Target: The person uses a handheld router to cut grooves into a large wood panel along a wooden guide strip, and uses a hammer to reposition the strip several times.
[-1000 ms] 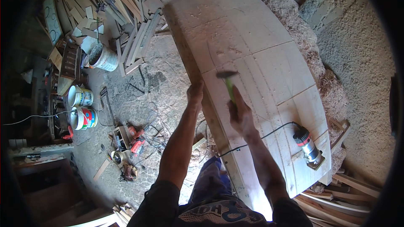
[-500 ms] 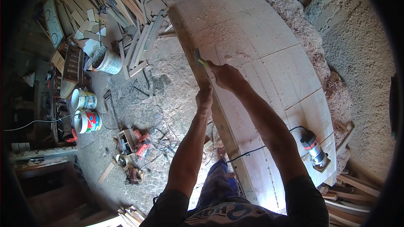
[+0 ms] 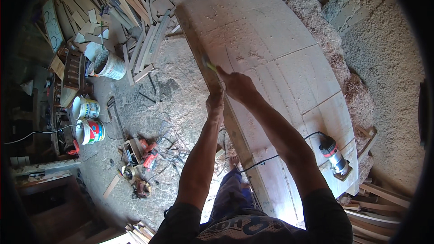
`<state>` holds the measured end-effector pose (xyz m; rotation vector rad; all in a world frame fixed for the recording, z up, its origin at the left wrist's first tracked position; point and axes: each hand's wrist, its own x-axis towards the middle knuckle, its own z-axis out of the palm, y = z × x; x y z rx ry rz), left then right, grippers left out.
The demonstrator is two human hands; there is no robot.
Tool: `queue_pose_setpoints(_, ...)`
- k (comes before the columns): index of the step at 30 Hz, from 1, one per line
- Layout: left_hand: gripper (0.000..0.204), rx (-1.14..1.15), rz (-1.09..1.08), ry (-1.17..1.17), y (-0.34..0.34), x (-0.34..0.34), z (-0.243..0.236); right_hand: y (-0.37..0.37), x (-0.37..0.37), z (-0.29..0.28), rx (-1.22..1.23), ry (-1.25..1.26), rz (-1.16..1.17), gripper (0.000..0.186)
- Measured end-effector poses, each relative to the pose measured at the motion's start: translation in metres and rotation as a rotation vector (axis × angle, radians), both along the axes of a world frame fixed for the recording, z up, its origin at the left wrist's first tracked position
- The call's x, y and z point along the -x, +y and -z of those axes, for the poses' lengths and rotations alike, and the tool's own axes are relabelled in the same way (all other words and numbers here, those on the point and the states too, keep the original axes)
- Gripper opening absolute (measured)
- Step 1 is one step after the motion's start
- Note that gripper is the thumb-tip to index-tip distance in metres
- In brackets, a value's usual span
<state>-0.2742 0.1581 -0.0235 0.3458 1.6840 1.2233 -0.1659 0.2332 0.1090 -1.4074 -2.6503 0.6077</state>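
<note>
My right hand (image 3: pixel 238 86) is closed round the yellow-green handle of a hammer (image 3: pixel 209 65), whose metal head is blurred above the long wooden beam (image 3: pixel 192 34). Just nearer to me, my left hand (image 3: pixel 214 103) is closed at the beam's edge. What its fingers hold, if anything, is hidden. The beam runs lengthwise along the left side of a wide pale wooden panel (image 3: pixel 271 31) with a curved far edge, joint lines and scattered sawdust.
A corded router (image 3: pixel 335 157) stands on the panel's near right, its cable crossing the panel and beam. On the floor at left are red power tools (image 3: pixel 148 153), buckets (image 3: pixel 90 131) and a larger pail (image 3: pixel 110 65). Wood offcuts (image 3: pixel 144 47) lie beyond; shavings (image 3: pixel 359 104) line the right.
The hammer and my right hand have shifted slightly nearer and left in the picture. My left hand stays by the beam. The whole view has drifted a little.
</note>
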Motion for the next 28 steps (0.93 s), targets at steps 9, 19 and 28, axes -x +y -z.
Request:
queue_pose_setpoints(9, 0.057, -0.115, -0.034, 0.059, -0.003, -0.004, 0.012, 0.035, -0.117, 0.039, 0.013, 0.488, 0.310, 0.055)
queue_pose_setpoints(19, 0.063, -0.175, 0.167, 0.024, 0.003, 0.004, 0.049, 0.013, -0.338, 0.036, 0.037, -0.073, 0.492, 0.053)
queue_pose_setpoints(28, 0.065, -0.235, 0.350, 0.514, -0.082, 0.042, 0.047, -0.170, -0.487, -0.053, 0.177, -0.253, 0.471, 0.092)
